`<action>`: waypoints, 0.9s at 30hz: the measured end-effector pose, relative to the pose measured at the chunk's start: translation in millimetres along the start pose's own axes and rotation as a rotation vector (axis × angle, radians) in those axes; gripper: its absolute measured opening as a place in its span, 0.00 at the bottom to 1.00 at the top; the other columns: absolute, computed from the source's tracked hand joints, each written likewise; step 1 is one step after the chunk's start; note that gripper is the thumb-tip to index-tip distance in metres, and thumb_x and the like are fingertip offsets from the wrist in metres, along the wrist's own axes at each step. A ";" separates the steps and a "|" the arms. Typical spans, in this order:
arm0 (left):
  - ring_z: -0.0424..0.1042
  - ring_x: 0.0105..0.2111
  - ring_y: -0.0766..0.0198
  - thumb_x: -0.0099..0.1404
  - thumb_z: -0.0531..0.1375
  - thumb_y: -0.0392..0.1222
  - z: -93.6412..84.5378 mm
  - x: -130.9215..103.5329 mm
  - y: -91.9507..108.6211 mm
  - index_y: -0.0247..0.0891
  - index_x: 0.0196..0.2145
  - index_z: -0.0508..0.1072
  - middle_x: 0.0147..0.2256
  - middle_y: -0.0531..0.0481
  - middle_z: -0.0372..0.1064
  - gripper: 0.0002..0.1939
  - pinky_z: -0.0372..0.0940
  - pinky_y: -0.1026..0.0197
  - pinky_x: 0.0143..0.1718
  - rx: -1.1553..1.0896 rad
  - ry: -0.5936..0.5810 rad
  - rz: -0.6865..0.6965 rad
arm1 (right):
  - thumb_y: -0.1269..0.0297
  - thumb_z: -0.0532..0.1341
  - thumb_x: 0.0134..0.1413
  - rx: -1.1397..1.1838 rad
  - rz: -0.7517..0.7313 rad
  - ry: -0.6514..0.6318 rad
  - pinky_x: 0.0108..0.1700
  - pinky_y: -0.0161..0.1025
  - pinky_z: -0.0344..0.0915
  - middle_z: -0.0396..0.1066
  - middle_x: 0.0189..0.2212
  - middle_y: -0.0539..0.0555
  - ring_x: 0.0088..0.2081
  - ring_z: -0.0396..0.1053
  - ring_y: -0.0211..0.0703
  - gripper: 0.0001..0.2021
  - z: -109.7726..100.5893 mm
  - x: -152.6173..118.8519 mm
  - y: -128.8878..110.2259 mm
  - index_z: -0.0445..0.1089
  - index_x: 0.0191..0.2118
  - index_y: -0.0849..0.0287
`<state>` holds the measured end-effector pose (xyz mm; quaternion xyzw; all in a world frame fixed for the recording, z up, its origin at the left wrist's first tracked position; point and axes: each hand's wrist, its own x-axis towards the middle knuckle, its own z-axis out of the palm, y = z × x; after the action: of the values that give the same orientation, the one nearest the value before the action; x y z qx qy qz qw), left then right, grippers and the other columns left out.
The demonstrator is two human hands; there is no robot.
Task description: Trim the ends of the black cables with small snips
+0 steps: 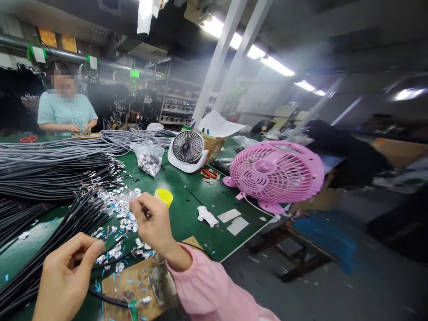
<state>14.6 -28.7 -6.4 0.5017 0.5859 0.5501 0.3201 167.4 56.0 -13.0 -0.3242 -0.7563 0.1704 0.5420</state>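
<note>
My left hand [68, 272] is at the lower left, thumb and forefinger pinched together on a thin black cable [115, 244]. My right hand [154, 220] is raised over the bench with its fingers curled into a pinch; whatever they may hold is too small to make out. Between and beyond the hands lies a heap of silvery foil scraps [122, 207] mixed with blue bits. A thick bundle of black cables [72, 227] with stripped ends runs along the left. Below the hands, another black cable end [113, 302] rests by a worn wooden board [113, 285].
On the green bench [187, 214] stand a yellow cup [163, 196], a small white fan [187, 149] and a pink fan [274, 174]. Orange-handled scissors [209, 173] and a clear plastic bag [148, 158] lie behind. Grey cables [67, 151] stretch across the left, where another person [67, 111] sits.
</note>
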 end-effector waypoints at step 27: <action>0.61 0.15 0.67 0.60 0.58 0.71 -11.2 18.8 -3.7 0.41 0.14 0.71 0.15 0.55 0.61 0.33 0.59 0.68 0.14 0.197 -0.136 0.309 | 0.43 0.66 0.55 0.541 0.170 -0.244 0.31 0.36 0.62 0.64 0.22 0.48 0.26 0.63 0.37 0.24 6.8 4.3 -14.6 0.72 0.23 0.59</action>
<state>-2.1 -14.2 -4.5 0.6505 0.5300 0.4975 0.2200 155.7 48.8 -3.5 -0.2074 -0.7132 0.4479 0.4977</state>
